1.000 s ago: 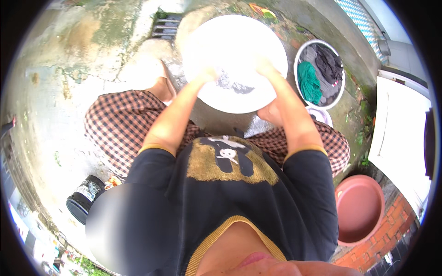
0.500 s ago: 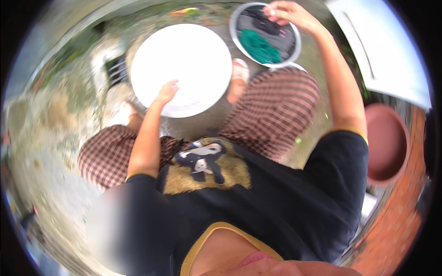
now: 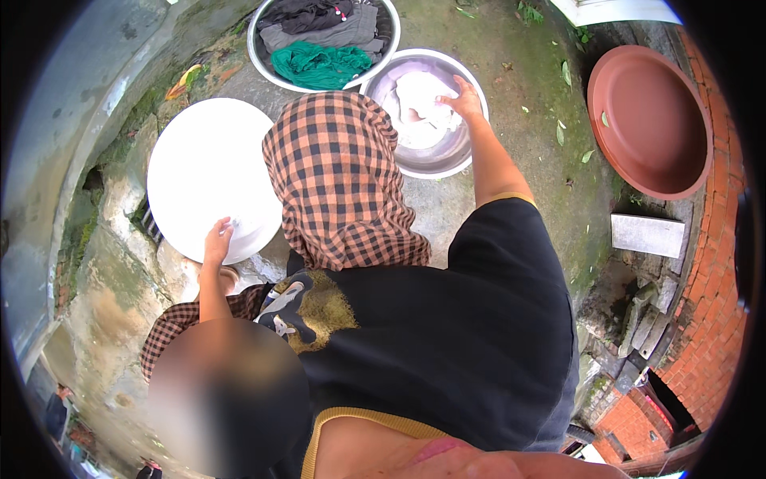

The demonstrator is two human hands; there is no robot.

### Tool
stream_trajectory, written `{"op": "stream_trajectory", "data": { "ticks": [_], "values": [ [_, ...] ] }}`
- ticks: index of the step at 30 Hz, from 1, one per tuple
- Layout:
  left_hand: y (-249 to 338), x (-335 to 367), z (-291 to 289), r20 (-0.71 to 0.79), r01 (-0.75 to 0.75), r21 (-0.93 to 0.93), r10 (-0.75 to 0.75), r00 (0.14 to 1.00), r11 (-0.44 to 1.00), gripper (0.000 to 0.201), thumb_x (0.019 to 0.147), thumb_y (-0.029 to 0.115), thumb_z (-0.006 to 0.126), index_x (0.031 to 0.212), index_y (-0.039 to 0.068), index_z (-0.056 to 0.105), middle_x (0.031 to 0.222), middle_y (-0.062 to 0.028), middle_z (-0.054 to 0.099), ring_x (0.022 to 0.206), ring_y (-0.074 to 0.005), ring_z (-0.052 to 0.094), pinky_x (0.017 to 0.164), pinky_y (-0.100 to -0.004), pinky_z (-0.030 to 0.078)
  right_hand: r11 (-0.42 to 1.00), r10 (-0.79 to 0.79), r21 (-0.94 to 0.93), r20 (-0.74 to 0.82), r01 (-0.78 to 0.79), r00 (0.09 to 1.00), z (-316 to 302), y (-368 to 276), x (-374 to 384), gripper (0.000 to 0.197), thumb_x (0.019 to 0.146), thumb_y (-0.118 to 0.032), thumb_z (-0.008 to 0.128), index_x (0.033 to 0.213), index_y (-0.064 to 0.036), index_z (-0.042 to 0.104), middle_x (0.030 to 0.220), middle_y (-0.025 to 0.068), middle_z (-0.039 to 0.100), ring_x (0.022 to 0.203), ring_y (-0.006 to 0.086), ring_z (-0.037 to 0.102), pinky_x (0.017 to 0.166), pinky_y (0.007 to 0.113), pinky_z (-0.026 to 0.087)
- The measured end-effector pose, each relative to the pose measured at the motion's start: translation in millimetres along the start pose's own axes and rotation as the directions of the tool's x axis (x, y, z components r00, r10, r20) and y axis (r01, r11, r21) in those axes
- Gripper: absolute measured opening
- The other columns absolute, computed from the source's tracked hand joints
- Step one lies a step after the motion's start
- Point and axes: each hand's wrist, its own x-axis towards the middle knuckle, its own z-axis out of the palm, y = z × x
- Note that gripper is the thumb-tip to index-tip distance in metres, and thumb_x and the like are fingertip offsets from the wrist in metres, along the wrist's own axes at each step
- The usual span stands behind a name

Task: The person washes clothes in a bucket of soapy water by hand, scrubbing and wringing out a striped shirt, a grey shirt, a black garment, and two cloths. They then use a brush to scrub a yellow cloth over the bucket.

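The left hand (image 3: pixel 217 236) grips the near rim of the white basin (image 3: pixel 209 177), which stands tilted on the stone edge beside the checked knee (image 3: pixel 339 180). Farther right, the right hand (image 3: pixel 461 100) is closed on a white cloth (image 3: pixel 419 100) lying in the steel bowl (image 3: pixel 427 112). Above sits a bowl of dark and green laundry (image 3: pixel 323 44); a brown basin (image 3: pixel 646 120) rests far right. Held by one hand, the white basin could slip off the wet stone.

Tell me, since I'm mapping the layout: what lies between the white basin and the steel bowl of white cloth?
The person's knee in checked cloth, seen in the head view, between white basin and steel bowl.
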Motion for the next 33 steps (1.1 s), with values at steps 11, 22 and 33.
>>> {"op": "stream_trajectory", "data": {
  "ticks": [11,22,33],
  "values": [
    [7.5,-23.1,4.5,0.0,0.066,0.001,-0.066,0.998,0.998,0.034,0.089,0.016,0.056,0.122,0.01,0.055,0.11,-0.0176,0.063,0.099,-0.0285,0.063,0.087,-0.0354,0.049,0.954,0.242,0.235,-0.232,-0.187,0.942,73.3,-34.7,-24.0,0.081,0.055,-0.017,0.078,0.13,-0.0245,0.048,0.137,0.0168,0.041,0.116,0.0295,0.052,0.095,0.036,0.045],
    [8.1,-16.1,15.1,-0.058,-0.009,-0.094,0.004,0.998,0.996,0.033,0.088,0.014,0.054,0.12,0.006,0.056,0.111,-0.0154,0.063,0.104,-0.0255,0.06,0.089,-0.0338,0.047,0.19,0.034,0.979,-0.08,0.072,0.996,-39.6,3.5,-61.4,0.055,0.062,0.007,0.068,0.115,-0.0008,0.054,0.099,0.0081,0.062,0.085,0.0205,0.062,0.075,0.033,0.053],
    [51.3,11.1,-34.0,-0.206,-0.077,-0.675,-0.087,0.975,0.734,0.04,0.092,0.028,0.049,0.126,0.007,0.052,0.118,-0.0123,0.058,0.109,-0.024,0.057,0.089,-0.0373,0.047,0.426,-0.77,0.8,0.076,0.422,0.633,-158.4,-405.1,-122.6,0.037,0.084,-0.015,0.057,0.116,0.0009,0.049,0.107,0.0154,0.059,0.096,0.0249,0.06,0.084,0.036,0.049]
  ]
}}
